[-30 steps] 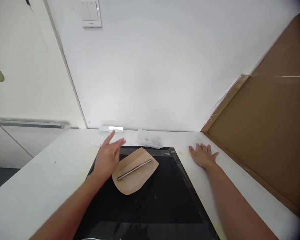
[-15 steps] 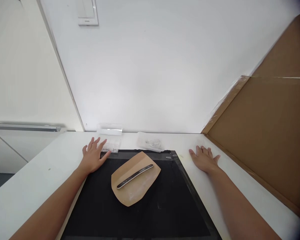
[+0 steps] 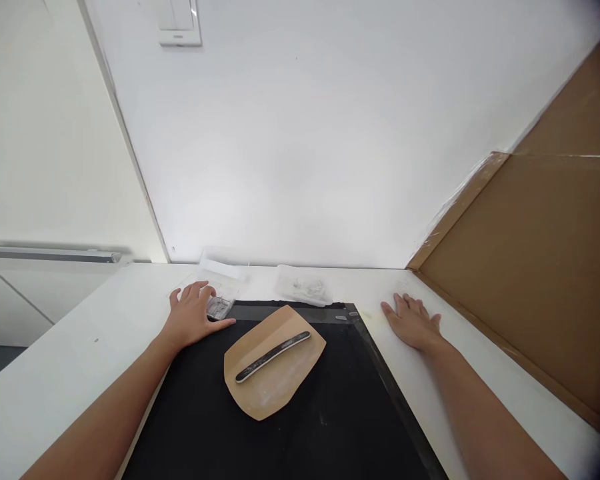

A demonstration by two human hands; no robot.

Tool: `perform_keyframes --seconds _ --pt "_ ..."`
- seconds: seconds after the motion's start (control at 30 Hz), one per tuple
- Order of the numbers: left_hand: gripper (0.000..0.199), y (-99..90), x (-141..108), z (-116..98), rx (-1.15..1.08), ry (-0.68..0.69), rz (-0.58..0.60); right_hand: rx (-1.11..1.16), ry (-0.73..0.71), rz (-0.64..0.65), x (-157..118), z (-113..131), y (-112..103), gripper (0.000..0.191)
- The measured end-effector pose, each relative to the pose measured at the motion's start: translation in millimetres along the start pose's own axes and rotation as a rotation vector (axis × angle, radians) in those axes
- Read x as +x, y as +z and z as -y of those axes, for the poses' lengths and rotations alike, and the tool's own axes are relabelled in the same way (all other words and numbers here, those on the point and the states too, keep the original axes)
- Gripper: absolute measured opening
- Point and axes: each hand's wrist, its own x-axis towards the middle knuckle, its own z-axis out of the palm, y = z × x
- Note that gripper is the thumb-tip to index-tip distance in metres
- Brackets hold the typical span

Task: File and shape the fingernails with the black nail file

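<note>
At the upper left corner of the black mat (image 3: 345, 387), my left hand (image 3: 193, 317) has its fingers curled over a clear plastic box (image 3: 221, 305) and its thumb along the near side. The box's lid stands raised against the wall; small dark items inside are too small to name. My right hand (image 3: 413, 323) lies flat on the white table, fingers loosely spread, holding nothing. Between the hands, a tan paper sheet (image 3: 270, 393) with angled edges rests on the mat. A curved nail file (image 3: 273, 357), black on top, lies across it.
Behind the mat, a clear plastic pouch (image 3: 305, 287) with pale pieces lies near the white wall (image 3: 290, 147). A large cardboard panel (image 3: 545, 267) leans along the right side of the table (image 3: 45, 380). A wall switch (image 3: 180, 27) is at the upper left.
My left hand's fingers have curled in over the plastic box, which has turned and shifted toward me. My right hand stays flat. The view has shifted slightly.
</note>
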Motion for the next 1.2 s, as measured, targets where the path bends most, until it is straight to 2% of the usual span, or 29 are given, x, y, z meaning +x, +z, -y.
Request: perform_keyframes --seconds 0.2,0.57,0.7,0.83,1.03,1.1,1.2 --pt "0.055 -1.0 0 7 -0.025 0.056 -0.004 -0.011 -0.006 0.009 -2 2 0 0.084" --pt "0.043 -16.2 2 20 -0.074 0.172 0.038 -0.025 -0.007 0.023 -5 5 -3 0.082" --pt "0.047 -10.5 1 22 -0.077 0.172 -0.008 -0.026 -0.012 0.026 -5 6 -2 0.083" --pt "0.066 -4.0 -1 21 -0.009 0.059 -0.113 -0.025 -0.02 0.008 -4 5 0 0.082" --pt "0.103 0.6 -3 25 0.007 -0.143 -0.028 -0.022 -0.032 -0.008 -3 6 1 0.081" --pt "0.105 -0.4 -4 24 0.001 -0.142 -0.034 -0.021 -0.035 -0.009 -4 6 1 0.081" --pt "0.094 -4.5 -5 17 -0.009 -0.081 -0.084 -0.019 -0.041 -0.01 -4 6 0 0.081"
